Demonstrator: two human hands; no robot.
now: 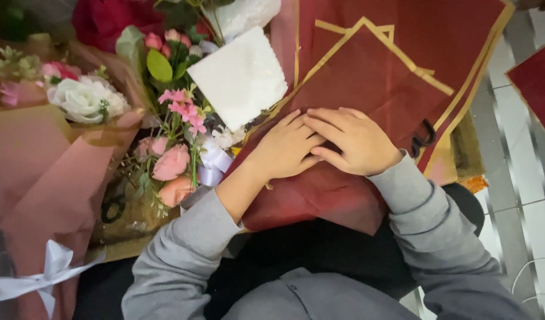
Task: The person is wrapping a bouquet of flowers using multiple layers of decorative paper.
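Both hands lay flat and open on the dark red wrapping paper [367, 83], gripping nothing: the left hand [284, 148] at nine o'clock, the right hand [352, 141] overlapping its fingertips. The paper spread toward twelve o'clock, with a white sheet [240, 77] and pink flowers [177, 136] at ten.

Left side: pink-wrapped bouquet [41, 178] with white rose [86, 98], white ribbon bow [44, 278]. Centre: loose pink flowers [174, 160], lilac ribbon [213, 166], white foam sheet [240, 77]. Right: tiled floor [521, 166], small red paper piece [536, 83].
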